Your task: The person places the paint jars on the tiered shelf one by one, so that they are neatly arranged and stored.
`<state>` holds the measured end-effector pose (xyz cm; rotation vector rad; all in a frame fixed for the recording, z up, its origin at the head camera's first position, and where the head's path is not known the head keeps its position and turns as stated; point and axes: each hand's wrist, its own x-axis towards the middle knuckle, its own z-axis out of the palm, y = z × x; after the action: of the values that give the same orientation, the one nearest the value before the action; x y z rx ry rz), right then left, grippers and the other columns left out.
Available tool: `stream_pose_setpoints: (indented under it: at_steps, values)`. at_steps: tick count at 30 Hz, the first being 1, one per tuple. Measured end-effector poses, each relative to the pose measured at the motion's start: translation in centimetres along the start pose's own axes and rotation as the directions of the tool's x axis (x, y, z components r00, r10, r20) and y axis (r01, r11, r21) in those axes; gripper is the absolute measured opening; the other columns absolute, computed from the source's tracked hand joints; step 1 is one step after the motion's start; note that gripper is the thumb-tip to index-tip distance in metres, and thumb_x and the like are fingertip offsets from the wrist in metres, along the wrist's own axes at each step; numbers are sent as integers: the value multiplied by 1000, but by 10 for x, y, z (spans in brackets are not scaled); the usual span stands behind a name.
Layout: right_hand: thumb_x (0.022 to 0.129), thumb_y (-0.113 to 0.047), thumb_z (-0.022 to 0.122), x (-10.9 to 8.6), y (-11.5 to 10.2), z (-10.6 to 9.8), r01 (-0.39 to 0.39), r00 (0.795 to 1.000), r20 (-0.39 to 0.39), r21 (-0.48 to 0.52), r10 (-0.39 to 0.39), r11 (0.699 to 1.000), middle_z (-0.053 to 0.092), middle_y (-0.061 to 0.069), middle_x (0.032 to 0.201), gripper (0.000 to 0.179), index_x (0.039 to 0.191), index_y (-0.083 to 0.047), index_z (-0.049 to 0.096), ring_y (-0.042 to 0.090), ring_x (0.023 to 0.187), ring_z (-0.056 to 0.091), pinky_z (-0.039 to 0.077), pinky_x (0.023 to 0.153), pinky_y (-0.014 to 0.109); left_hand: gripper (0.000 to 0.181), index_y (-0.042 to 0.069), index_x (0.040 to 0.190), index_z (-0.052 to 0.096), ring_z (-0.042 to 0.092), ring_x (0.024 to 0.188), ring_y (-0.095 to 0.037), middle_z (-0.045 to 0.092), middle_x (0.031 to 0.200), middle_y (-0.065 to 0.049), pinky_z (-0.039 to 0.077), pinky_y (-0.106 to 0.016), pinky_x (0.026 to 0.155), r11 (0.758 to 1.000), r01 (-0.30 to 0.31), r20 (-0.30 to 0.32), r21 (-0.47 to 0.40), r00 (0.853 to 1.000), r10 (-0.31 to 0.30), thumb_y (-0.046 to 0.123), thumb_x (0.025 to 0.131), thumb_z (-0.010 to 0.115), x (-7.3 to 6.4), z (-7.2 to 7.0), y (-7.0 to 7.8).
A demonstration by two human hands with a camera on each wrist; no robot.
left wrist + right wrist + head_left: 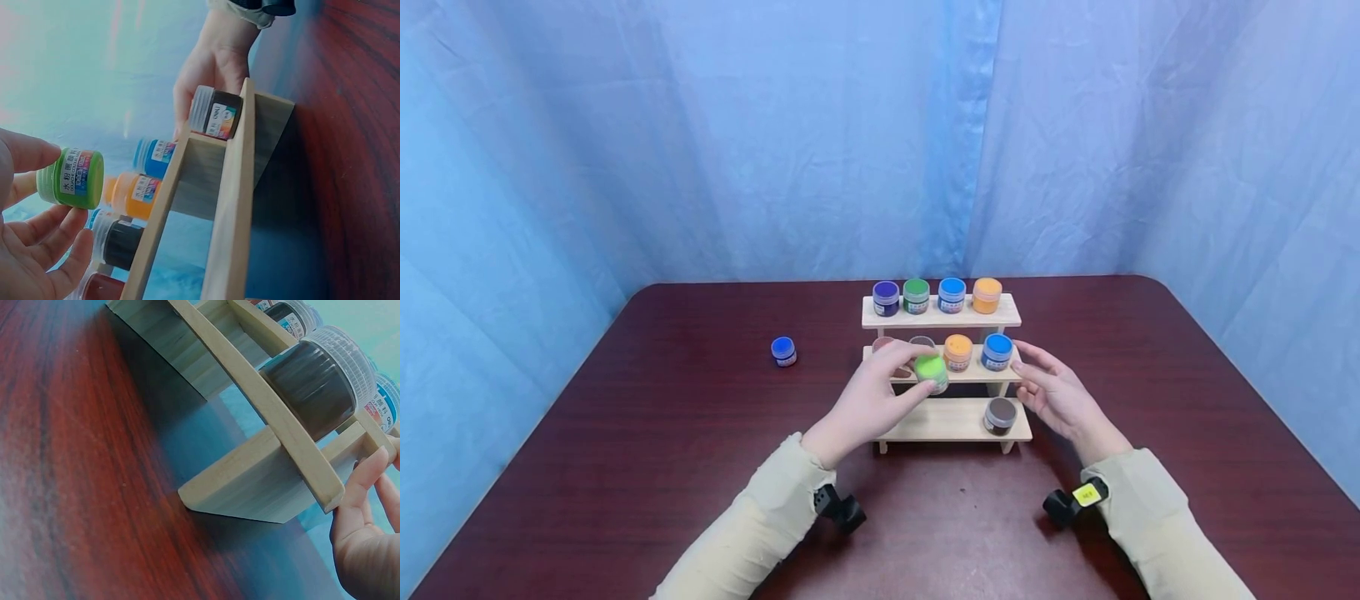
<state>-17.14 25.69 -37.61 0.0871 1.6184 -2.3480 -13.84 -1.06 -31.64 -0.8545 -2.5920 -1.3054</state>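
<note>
My left hand (880, 396) pinches a light green paint jar (932, 374) between thumb and fingers, held in the air before the middle shelf. The jar's printed label (78, 175) shows in the left wrist view. A three-tier wooden stand (940, 423) bears several other paint jars. My right hand (1060, 396) grips the right end of its middle shelf with thumb and fingers, beside a blue jar (997, 352). A dark brown jar (1000, 416) sits at the right end of the bottom shelf. The left hand partly hides a reddish-brown jar (103, 287) and a black jar (122, 244).
On the top shelf stand a purple jar (886, 298), a green jar (916, 296), a blue jar and an orange jar (987, 296). Another orange jar (957, 353) is on the middle shelf. A small blue jar (784, 351) stands apart on the dark red table (685, 433).
</note>
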Motion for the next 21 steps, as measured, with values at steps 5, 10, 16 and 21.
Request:
stream_pose_setpoints:
  at_steps: [5,10,16,21]
  values:
    - [93,-12,59,1,0,0,-4,1000,-6,3,4,1000,59,-8,94,39,128,-18,43,3,62,48,48,62,13,35,9,121,61,57,96,-12,61,111,-3,52,-25,87,1000,19,34,-8,999,-19,16,88,68,0,5,1]
    - [94,-12,59,1,0,0,-2,1000,-3,1,2,1000,58,-8,95,34,123,-21,46,3,62,48,48,62,13,33,10,120,62,54,97,-11,61,106,-1,51,-25,89,1000,0,63,-20,998,1,16,88,67,-1,12,1]
    - [94,-11,58,0,0,0,-2,1000,5,17,2,1000,58,-7,94,28,117,-24,50,3,61,47,48,62,13,33,9,120,62,55,98,-13,61,108,-3,50,-26,91,1000,-25,102,1,995,25,16,89,67,-2,22,1]
    - [94,-11,58,-1,0,0,-4,1000,2,18,3,1000,58,-8,95,29,119,-23,49,3,62,47,48,62,13,35,9,122,61,55,97,-14,61,110,-3,50,-27,90,999,-18,142,34,990,13,16,88,68,-2,28,1]
